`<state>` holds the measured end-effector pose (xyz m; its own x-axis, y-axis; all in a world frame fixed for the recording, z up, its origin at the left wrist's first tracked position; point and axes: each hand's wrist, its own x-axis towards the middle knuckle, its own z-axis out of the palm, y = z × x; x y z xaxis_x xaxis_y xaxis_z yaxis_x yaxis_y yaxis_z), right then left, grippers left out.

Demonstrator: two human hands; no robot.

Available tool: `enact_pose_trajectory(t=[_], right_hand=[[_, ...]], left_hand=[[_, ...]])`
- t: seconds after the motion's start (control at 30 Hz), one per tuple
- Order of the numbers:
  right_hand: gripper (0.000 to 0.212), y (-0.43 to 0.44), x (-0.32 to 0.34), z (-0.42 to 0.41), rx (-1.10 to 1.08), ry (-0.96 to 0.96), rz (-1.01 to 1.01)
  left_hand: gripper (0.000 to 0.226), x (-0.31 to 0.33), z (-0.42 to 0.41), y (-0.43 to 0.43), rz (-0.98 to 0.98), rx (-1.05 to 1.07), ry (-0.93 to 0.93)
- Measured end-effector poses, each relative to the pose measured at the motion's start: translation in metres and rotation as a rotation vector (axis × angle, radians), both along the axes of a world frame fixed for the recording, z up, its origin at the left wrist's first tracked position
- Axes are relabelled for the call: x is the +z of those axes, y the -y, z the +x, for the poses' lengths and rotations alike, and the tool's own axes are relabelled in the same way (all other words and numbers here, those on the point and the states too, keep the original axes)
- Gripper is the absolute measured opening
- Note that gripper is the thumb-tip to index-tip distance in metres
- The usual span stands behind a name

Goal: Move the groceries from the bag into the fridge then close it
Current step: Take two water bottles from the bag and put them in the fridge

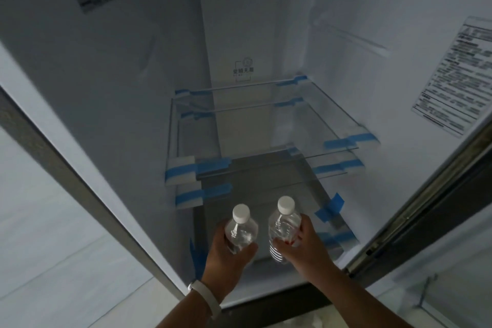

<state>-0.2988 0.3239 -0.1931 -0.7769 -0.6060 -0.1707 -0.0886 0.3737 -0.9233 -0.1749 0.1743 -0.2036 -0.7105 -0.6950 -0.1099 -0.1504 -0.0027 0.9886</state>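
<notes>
I'm mid-load at the open fridge (127, 93). My left hand (226, 253) has its fingers (221, 231) clamped round the left water bottle (241, 230), and my right hand (302, 245) grips the right water bottle (283, 226). Both are upright over what looks like the bottom shelf (266, 192). Next I set them down standing, below the taped glass shelves (279, 158).

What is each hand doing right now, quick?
Left hand: grips the left bottle.
Right hand: grips the right bottle.
</notes>
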Motion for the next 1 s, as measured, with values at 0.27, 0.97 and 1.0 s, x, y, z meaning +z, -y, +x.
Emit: enact_pose_trajectory(t=[0.27,0.97,1.0], right_hand=[[0.063,0.011,-0.011,-0.015,0.018,-0.005,-0.009],[0.066,0.016,-0.026,-0.045,0.229,-0.228,0.140],[0.067,0.016,-0.024,-0.045,0.247,-0.249,0.174]], left_hand=[[0.062,-0.009,-0.013,0.006,-0.007,0.030,0.037],[0.091,-0.020,-0.005,0.012,-0.517,-0.087,0.277],[0.089,-0.023,-0.005,0.013,-0.516,-0.105,0.285]])
